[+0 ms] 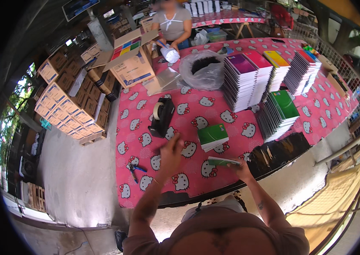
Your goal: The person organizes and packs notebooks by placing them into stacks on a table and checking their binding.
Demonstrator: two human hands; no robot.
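Note:
My left hand is over the table, just below the black tape dispenser with its pale roll. Its fingers look drawn together; whatever is in them, if anything, is too small to make out. My right hand is closed on the edge of a green-covered notebook, tilted so that its cover shows as a narrow strip. A short stack of green spiral notebooks lies just beyond, between my hands. Blue-handled pliers rest on the table left of my left forearm.
Tall stacks of purple and red, yellow and green spiral notebooks stand at the right. A clear bag with black contents and an open carton sit farther back. Across the table, a person handles a white bundle. Cartons are piled left.

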